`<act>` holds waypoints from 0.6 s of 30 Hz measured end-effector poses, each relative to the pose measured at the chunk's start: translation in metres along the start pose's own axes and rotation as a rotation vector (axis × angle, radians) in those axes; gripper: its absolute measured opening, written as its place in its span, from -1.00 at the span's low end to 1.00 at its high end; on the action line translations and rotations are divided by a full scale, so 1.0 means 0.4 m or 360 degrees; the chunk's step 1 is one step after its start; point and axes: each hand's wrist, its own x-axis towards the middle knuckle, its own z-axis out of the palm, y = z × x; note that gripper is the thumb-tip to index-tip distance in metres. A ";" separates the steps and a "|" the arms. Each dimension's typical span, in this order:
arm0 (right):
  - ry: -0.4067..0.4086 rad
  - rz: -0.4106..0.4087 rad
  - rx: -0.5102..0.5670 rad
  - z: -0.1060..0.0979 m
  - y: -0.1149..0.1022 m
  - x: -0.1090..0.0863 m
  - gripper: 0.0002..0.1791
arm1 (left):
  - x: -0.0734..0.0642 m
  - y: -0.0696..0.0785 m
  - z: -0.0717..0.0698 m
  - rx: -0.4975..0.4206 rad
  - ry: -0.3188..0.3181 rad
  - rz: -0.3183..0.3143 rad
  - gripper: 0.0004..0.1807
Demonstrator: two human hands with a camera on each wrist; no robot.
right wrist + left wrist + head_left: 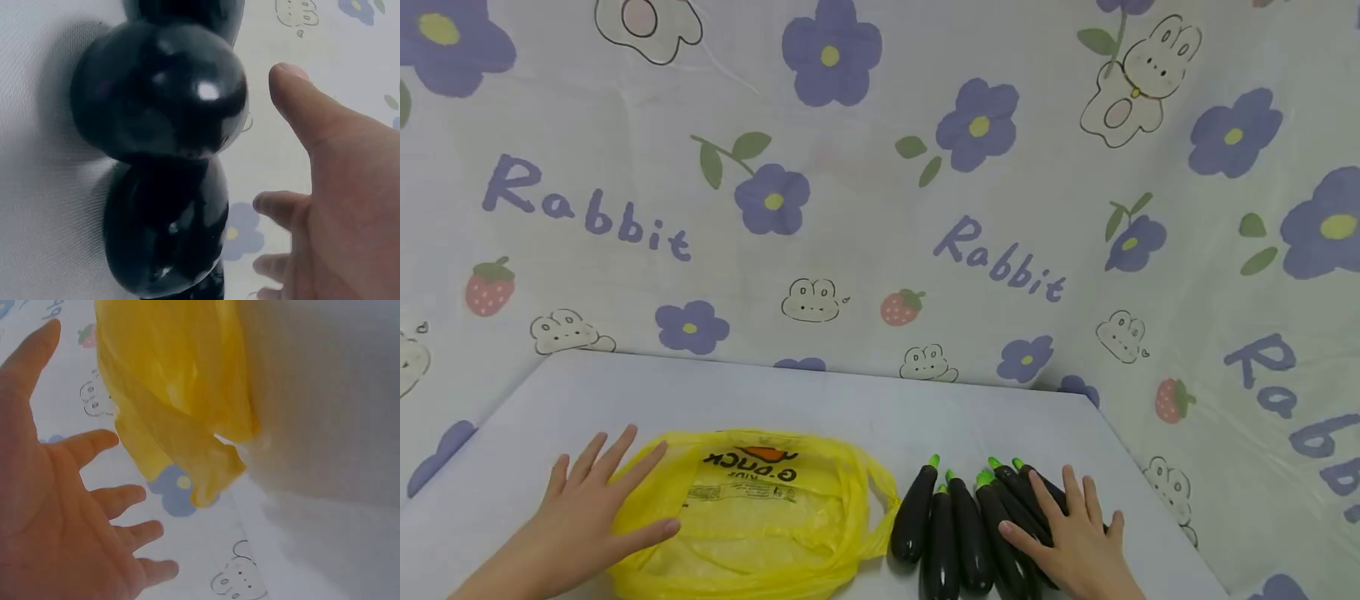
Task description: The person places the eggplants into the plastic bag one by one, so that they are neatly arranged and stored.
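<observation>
A yellow plastic bag (760,525) with dark print and an orange mark lies flat on the white table. My left hand (591,508), fingers spread straight, is at the bag's left edge; the left wrist view shows the palm beside the bag's crumpled yellow film (175,394) with nothing held. Several dark, glossy eggplants (970,533) with bright green stem ends lie side by side right of the bag. Over the rightmost of them my right hand (1078,533) is spread with straight fingers. In the right wrist view the rounded eggplant ends (159,94) show just beside the thumb.
The white table (850,387) reaches back to a patterned curtain (850,250) with purple flowers, rabbits and strawberries. This same cloth hangs along the right side. One bag handle (883,483) reaches to the leftmost eggplant.
</observation>
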 end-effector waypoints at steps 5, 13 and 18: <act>0.0138 -0.0097 0.0085 0.000 0.024 -0.001 -0.07 | -0.020 -0.033 0.011 -0.0166 -0.0035 0.0011 0.00; 0.0354 -0.0230 0.0333 -0.018 0.096 -0.022 -0.33 | -0.027 -0.053 0.015 -0.0430 -0.0152 0.0015 0.05; 0.0367 -0.0227 0.0507 -0.034 0.137 -0.011 -0.41 | -0.042 -0.064 0.025 -0.0484 -0.0166 0.0020 0.12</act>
